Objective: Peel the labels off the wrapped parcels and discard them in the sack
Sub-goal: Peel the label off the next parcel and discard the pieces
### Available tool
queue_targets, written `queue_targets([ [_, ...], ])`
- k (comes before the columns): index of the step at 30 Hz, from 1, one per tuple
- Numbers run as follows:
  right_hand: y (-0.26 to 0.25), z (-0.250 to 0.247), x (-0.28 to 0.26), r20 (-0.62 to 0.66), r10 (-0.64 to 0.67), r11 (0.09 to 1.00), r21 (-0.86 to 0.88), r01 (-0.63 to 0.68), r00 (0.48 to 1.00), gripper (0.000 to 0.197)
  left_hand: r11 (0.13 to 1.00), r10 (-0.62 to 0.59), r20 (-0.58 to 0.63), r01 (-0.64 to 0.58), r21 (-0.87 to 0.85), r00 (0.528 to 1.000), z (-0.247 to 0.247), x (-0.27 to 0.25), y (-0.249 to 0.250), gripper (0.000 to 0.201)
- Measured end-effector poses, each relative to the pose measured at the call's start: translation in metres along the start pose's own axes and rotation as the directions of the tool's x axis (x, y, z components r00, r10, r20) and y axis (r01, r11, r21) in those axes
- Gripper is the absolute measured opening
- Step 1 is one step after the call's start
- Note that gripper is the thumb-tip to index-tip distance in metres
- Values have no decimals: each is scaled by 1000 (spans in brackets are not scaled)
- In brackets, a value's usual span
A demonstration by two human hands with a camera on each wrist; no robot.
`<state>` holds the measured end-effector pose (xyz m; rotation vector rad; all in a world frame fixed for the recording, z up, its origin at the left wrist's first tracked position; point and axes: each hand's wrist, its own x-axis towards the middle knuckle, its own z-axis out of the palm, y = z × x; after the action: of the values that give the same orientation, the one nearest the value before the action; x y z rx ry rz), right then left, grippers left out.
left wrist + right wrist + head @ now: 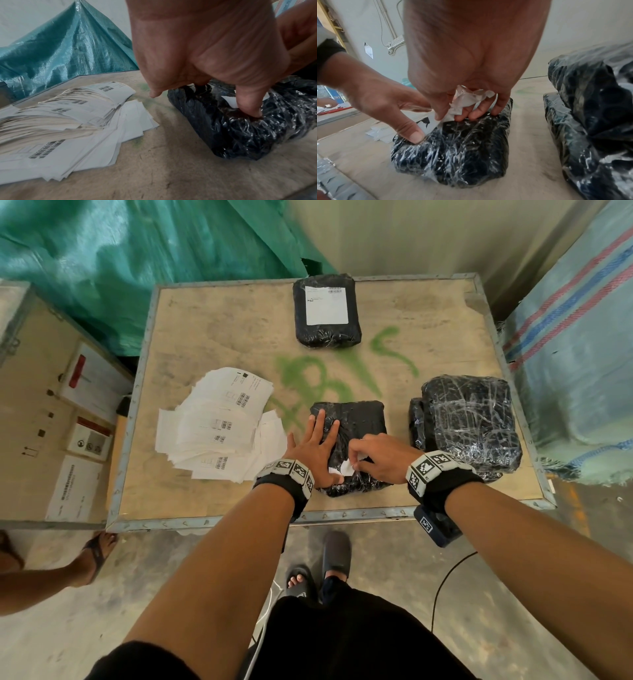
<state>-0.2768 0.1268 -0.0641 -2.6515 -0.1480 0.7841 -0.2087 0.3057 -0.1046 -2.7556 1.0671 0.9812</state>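
Note:
A black parcel [359,422] wrapped in clear film lies near the front of the wooden table top [212,501]. My left hand [317,446] presses flat on its left side with straight fingers, and the thumb [248,106] pushes into the near end. My right hand [363,455] pinches a crumpled white label [465,100] that is partly lifted off this parcel [462,155]. At the back a second black parcel [325,309] carries a whole white label [326,304]. On the right stands a stack of wrapped parcels [469,419] with no label showing.
A loose pile of white label sheets [219,422] lies on the table's left half. A teal woven sack [137,268] hangs behind the back-left corner and a striped woven sack [582,337] stands on the right. A crate [51,405] and another person's foot [97,549] are on the left.

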Motion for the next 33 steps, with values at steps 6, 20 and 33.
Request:
queue_targets([
  [6, -5, 3, 0, -42, 31, 999, -16, -32, 999, 7, 1000, -4, 6, 4, 5, 1000, -1, 0, 1, 119],
  [20, -4, -4, -10, -34, -61, 997, 41, 62, 998, 21, 999, 28, 1, -28, -45, 1000, 2, 1, -3, 122],
  [33, -7, 6, -1, -91, 65, 997, 57, -60, 994, 9, 1000, 4, -8, -4, -9, 1000, 4, 1, -1, 129],
])
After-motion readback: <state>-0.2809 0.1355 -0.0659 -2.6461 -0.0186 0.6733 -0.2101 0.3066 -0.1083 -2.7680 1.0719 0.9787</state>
